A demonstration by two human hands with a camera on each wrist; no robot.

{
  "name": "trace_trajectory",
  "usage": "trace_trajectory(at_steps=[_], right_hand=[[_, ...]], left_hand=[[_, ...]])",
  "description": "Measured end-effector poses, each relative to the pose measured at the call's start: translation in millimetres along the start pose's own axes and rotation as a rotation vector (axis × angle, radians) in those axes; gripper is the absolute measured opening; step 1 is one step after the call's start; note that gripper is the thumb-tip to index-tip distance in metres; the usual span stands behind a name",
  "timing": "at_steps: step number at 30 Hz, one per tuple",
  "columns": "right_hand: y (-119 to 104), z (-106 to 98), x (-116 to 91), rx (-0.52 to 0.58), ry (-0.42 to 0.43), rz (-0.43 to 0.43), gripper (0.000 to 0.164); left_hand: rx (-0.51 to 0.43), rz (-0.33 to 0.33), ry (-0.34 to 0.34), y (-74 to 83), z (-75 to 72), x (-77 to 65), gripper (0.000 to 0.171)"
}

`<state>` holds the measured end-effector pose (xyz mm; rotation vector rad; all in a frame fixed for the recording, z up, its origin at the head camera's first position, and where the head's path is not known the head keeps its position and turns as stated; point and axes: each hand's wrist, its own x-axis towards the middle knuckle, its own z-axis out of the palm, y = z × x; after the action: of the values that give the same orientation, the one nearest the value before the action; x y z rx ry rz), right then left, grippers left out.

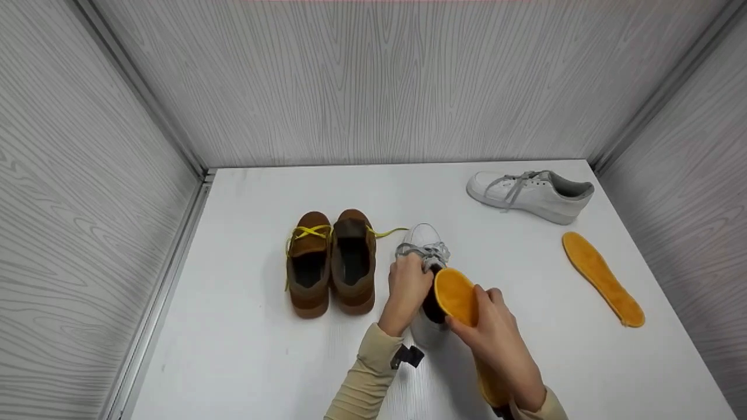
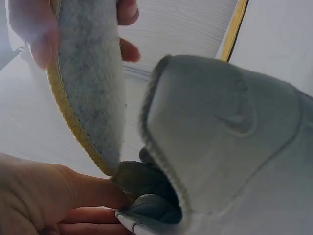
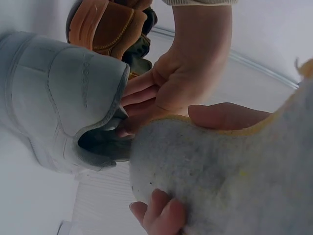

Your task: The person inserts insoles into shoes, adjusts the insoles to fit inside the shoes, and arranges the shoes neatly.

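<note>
A white sneaker (image 1: pixel 423 234) with grey laces stands toe away from me, between my hands. My left hand (image 1: pixel 408 286) pinches its tongue (image 2: pixel 139 178) at the opening, thumb on one side and fingers on the other. In my right hand (image 1: pixel 496 326) is a yellow insole (image 1: pixel 454 294), held by its edges between thumb and fingers. One rounded end of the insole is at the mouth of the sneaker, and the other hangs below my right hand. Grey felt covers the insole's underside (image 3: pixel 195 161) in the right wrist view. The sneaker's inside is mostly dark.
Left of the sneaker stand two brown shoes, one (image 1: pixel 311 262) with a crossed yellow lace, the other (image 1: pixel 353 256) with its lace trailing toward the sneaker. A second white sneaker (image 1: pixel 531 195) lies at the back right. Another yellow insole (image 1: pixel 604 280) lies flat near the table's right edge.
</note>
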<state>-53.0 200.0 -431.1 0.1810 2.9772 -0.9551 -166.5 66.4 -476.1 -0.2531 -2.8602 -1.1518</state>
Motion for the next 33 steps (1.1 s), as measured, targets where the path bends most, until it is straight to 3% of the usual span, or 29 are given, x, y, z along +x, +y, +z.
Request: trace_trajectory(at_steps=[6, 22, 28, 33], right_hand=[[-2.1, 11.9, -6.6, -0.008, -0.021, 0.009, 0.063], [-2.9, 35.0, 6.1, -0.05, 0.064, -0.034, 0.028], [-2.9, 42.6, 10.3, -0.066, 0.107, -0.045, 0.022], [-2.5, 50.7, 17.3, -0.068, 0.169, -0.074, 0.021]], left_hand=[[0.017, 0.025, -0.041, 1.8, -3.9, 4.7, 0.05], [0.037, 0.03, -0.07, 4.2, -6.2, 5.9, 0.047], [0.039, 0.013, -0.076, 5.3, -6.5, 5.3, 0.04], [0.054, 0.034, -0.06, 6.1, -6.0, 5.1, 0.023]])
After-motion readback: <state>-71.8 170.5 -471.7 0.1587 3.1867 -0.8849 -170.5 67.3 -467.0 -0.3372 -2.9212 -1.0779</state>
